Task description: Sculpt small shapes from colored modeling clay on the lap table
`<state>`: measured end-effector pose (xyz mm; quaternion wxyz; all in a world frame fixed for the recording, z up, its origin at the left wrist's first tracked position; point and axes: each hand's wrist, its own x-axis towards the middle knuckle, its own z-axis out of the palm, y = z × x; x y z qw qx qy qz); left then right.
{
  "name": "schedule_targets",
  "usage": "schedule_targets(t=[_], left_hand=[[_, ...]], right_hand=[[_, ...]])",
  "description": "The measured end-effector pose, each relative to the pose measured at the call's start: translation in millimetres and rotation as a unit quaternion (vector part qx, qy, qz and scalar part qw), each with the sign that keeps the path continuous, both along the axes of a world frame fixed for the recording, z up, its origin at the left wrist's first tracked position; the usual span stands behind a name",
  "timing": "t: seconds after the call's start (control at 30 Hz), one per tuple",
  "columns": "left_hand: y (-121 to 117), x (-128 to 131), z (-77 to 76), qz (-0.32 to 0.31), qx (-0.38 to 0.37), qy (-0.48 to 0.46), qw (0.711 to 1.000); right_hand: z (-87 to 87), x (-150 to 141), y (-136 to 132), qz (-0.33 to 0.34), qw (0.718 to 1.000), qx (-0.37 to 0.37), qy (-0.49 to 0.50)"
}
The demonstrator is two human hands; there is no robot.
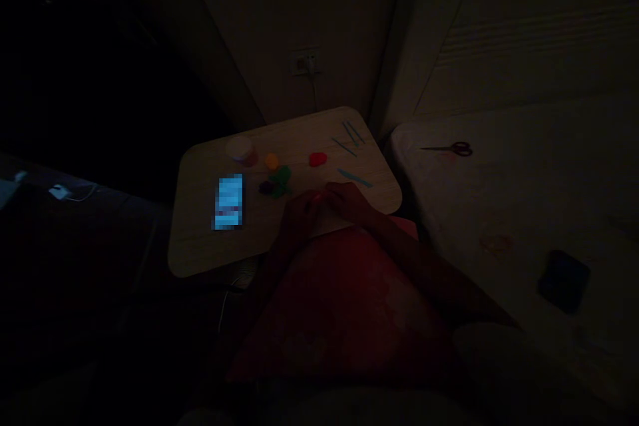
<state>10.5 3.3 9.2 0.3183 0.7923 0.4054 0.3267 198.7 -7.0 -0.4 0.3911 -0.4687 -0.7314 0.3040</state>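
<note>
The room is very dark. My left hand (pixel 295 216) and my right hand (pixel 347 200) meet at the near edge of a small wooden table (pixel 200 246), fingers pinched together around a small red piece (pixel 318 197) that looks like clay. Further back on the table lie a red lump (pixel 317 159), an orange lump (pixel 271 160), a green lump (pixel 282 175) and a dark purple bit (pixel 266 187). Several thin blue tools (pixel 351 133) rest at the table's far right, one more blue tool (pixel 353 177) just beyond my right hand.
A lit phone (pixel 229 202) lies on the table's left half, a small round tub (pixel 241 148) behind it. A red cushion (pixel 344 306) sits in my lap. Scissors (pixel 452 148) and a dark flat object (pixel 563 279) lie on the bed at right. A wall socket (pixel 305 62) is behind.
</note>
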Motion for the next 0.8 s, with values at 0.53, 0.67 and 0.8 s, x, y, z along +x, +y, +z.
schedule_targets(t=[0.53, 0.67, 0.8], left_hand=[[5, -3, -10.0, 0.097, -0.006, -0.077, 0.992], [4, -2, -5.2, 0.052, 0.001, -0.085, 0.995], [3, -3, -1.1, 0.044, 0.004, -0.083, 0.996]], right_hand=[[5.0, 1, -2, 0.002, 0.997, -0.011, 0.071], [2.4, 0, 0, 0.007, 0.997, -0.009, 0.079], [2.7, -1, 0, 0.019, 0.998, -0.013, 0.064]])
